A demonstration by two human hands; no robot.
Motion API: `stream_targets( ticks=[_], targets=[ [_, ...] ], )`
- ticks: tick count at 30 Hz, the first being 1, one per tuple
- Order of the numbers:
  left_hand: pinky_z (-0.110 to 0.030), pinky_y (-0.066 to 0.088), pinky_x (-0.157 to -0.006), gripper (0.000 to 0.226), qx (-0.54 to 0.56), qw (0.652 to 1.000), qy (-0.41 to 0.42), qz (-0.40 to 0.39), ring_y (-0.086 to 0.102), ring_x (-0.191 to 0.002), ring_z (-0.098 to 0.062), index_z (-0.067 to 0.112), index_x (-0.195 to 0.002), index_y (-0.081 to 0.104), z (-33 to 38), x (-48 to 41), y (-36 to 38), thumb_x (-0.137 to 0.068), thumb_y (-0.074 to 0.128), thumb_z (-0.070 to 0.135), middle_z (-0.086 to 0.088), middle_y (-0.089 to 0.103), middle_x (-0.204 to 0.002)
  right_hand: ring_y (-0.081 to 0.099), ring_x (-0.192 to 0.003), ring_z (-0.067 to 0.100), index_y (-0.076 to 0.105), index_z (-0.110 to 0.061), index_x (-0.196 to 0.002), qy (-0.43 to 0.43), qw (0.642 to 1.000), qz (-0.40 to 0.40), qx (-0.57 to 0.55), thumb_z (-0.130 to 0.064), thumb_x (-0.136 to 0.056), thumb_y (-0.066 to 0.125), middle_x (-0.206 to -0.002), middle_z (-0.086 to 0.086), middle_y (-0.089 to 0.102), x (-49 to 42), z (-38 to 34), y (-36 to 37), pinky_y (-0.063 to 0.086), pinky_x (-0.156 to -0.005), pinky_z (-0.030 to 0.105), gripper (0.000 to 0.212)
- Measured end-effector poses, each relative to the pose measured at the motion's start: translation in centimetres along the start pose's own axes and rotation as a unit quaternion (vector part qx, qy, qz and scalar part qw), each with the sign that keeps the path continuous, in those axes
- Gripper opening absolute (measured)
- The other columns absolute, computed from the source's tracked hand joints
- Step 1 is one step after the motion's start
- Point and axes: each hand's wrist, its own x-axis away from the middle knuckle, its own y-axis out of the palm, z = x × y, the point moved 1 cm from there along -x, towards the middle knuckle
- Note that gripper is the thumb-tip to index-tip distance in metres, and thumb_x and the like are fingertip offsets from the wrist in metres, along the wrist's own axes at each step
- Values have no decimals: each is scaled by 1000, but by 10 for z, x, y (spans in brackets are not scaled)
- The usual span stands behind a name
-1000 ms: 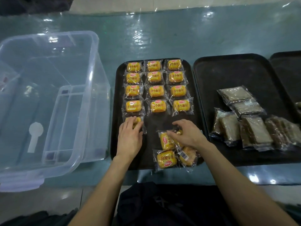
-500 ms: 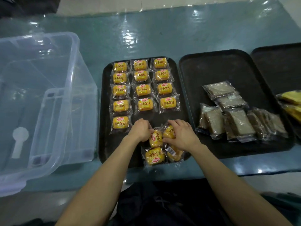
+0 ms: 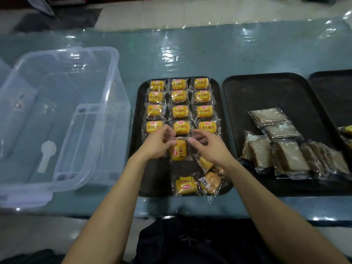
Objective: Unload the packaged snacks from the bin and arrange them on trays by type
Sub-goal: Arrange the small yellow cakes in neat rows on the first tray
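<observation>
We log left hand (image 3: 157, 146) and right hand (image 3: 210, 148) pinching one bun packet (image 3: 178, 150) by its wrapper, probably squaring it for the open row nearer the tray's (image 3: 158, 181) near edge.

yellow snack pkts (image 3: 180, 111), each reads 小面包

left hand (image 3: 156, 144), right hand (image 3: 209, 149), both pinching packet (image 3: 179, 152)

The tabletop (image 3: 190, 54) is blue-green under a wrinkled, glossy clear sheet that catches white glints of light; beyond its far edge lies a pale tiled floor (image 3: 190, 12); a dark mat (image 3: 61, 18) covers the floor's far-left part.
</observation>
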Motion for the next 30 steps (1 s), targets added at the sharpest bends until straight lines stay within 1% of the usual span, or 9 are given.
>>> stream_targets(
  ticks=[3, 7, 10, 13, 15, 18, 23, 28, 30],
  targets=[
    [-35, 64, -91, 26, 69, 997, 15, 25, 74, -107, -12, 30, -121, 62, 7, 4, -19, -101, 78, 24, 4, 75, -113, 79, -92, 19, 74, -20, -128, 32, 994, -66, -83, -29, -104, 74, -107, 2, 79, -9, -24, 9, 67, -79, 36, 25],
    [-43, 67, -90, 46, 199, 974, -64, 91, 77, -107, -17, 32, -135, 60, -5, 18, -20, -96, 81, 46, 2, 73, -123, 81, -99, 29, 72, -5, -121, 88, 962, -23, -259, -11, -106, 69, -110, 15, 80, -8, -31, 22, 68, -86, 38, 17],
    [-51, 66, -95, 48, 309, 944, -105, 50, 81, -105, -28, 20, -137, 62, -27, 34, 1, -96, 84, 31, -11, 77, -124, 82, -98, 27, 67, 1, -124, 114, 941, -21, -317, -4, -105, 67, -113, 18, 81, -7, -32, 32, 67, -89, 38, 19],
    [-44, 66, -92, 35, 354, 924, -111, 91, 81, -102, -32, 9, -133, 67, -42, 47, 15, -100, 78, 14, -15, 81, -111, 83, -95, 30, 65, 2, -122, 140, 939, -56, -309, -1, -101, 72, -105, 20, 82, -5, -33, 46, 68, -85, 38, 22],
    [-41, 67, -86, 32, 330, 929, -121, 113, 82, -96, -30, 7, -131, 68, -52, 52, 14, -100, 78, 13, -14, 83, -103, 83, -93, 26, 68, -2, -122, 147, 954, -59, -255, -6, -97, 80, -104, 16, 83, -5, -30, 56, 68, -87, 39, 28],
    [-47, 68, -86, 34, 271, 941, -163, 118, 83, -87, -27, 10, -122, 66, -70, 59, 5, -95, 84, 18, -11, 83, -99, 82, -91, 21, 74, -9, -111, 151, 973, -54, -168, -15, -89, 90, -103, 11, 83, -5, -27, 70, 68, -86, 38, 28],
    [-43, 69, -74, 41, 160, 942, -253, 152, 82, -76, -21, 10, -101, 67, -98, 74, 8, -80, 98, 26, -7, 81, -87, 79, -82, 21, 76, -14, -94, 171, 982, -81, -15, -23, -90, 90, -88, 6, 81, 6, -25, 99, 68, -79, 37, 17],
    [-43, 64, -83, 38, -15, 950, -280, 136, 74, -84, -15, 24, -91, 70, -117, 78, 14, -75, 99, 43, 6, 77, -89, 76, -69, 12, 77, -14, -86, 163, 979, -78, 90, -25, -88, 92, -75, 2, 79, 13, -20, 123, 61, -66, 30, 19],
    [-44, 63, -85, 37, -48, 946, -292, 131, 73, -83, -15, 26, -88, 70, -118, 78, 16, -75, 99, 45, 6, 76, -87, 76, -65, 12, 76, -12, -87, 169, 977, -83, 104, -24, -90, 90, -73, 4, 79, 12, -19, 131, 63, -67, 32, 19]
  ],
)
